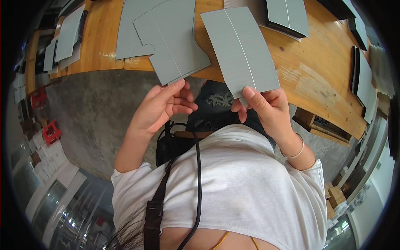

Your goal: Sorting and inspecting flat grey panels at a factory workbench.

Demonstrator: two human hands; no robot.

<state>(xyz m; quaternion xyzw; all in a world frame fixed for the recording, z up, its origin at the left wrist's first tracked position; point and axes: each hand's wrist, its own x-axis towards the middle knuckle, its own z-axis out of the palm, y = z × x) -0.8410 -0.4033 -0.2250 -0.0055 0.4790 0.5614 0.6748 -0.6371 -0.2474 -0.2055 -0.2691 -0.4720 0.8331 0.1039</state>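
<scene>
**A packaging workshop floor**

A long wooden bench (308, 71) carries stacks of grey die-cut cardboard sheets (175, 37). Below lies a bare concrete floor (96, 108), with red plastic stools (52, 132) and piled white boxes (46, 160) at the left edge.

The person wears a white short-sleeved shirt (246, 183). A thin bangle (296, 152) circles the right wrist. A black strap (156, 200) and black cable (198, 183) cross the chest.

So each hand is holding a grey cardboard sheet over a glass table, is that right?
Not quite. The table is wooden, not glass, as the head view shows. The rest holds: the left hand pinches one grey cardboard sheet and the right hand pinches another grey sheet.
</scene>
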